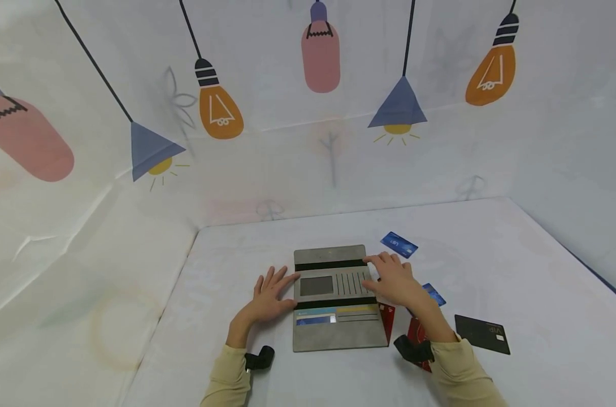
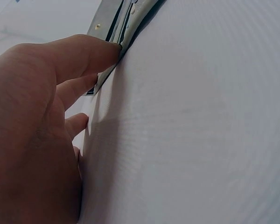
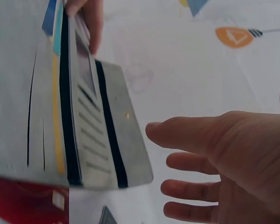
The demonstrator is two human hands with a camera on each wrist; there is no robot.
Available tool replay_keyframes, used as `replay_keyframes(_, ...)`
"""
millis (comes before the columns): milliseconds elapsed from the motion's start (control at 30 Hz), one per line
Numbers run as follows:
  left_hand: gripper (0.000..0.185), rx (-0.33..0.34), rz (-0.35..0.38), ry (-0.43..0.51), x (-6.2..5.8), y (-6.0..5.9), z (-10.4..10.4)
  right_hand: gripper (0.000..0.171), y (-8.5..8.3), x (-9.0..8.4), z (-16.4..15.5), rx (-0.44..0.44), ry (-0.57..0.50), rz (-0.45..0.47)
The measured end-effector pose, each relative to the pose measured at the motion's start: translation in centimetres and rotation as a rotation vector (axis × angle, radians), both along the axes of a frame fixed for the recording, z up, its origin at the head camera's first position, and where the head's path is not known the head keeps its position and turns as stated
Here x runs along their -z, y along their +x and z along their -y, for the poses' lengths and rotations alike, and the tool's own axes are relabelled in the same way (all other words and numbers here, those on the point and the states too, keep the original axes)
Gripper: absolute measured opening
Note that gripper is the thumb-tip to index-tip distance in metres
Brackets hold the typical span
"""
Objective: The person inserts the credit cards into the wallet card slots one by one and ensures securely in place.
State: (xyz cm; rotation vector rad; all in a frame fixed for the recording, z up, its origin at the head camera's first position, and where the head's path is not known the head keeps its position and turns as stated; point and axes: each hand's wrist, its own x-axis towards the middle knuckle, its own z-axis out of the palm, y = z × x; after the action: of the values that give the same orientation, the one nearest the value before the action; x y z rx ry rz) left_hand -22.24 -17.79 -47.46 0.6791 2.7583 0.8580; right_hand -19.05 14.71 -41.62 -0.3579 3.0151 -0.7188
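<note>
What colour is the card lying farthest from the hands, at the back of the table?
The far rectangular plastic card is blue with white print, clearest in the head view.

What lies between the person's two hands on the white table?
In the head view, the open grey fabric wallet lies between them: the left hand touches its left edge, and the right hand rests at its right edge, over the card slots.

Red cards [image 1: 415, 333]: partly under my right hand [image 1: 397, 281] and wallet [image 1: 333, 299]. Blue card [image 1: 434, 294]: half covered. Card print: unreadable.
</note>
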Motion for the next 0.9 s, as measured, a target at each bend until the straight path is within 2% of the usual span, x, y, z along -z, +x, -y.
replay_keyframes(233,0.062,0.001,-0.004,0.005,0.3,-0.1,0.1,0.051,-0.5,0.5,-2.2,0.054,0.022,0.011)
replay_keyframes(533,0.063,0.004,-0.008,0.0,0.4,-0.1,0.0,0.076,-0.4,1.3,-5.0,0.127,0.086,0.203)
replay_keyframes(733,0.063,0.002,-0.002,-0.006,0.4,-0.1,0.0,0.082,-0.5,1.5,-6.7,0.147,0.073,0.235)
replay_keyframes(900,0.063,0.0,-0.008,-0.015,0.3,-0.1,0.0,0.081,-0.6,1.5,-6.7,0.133,0.074,0.26)
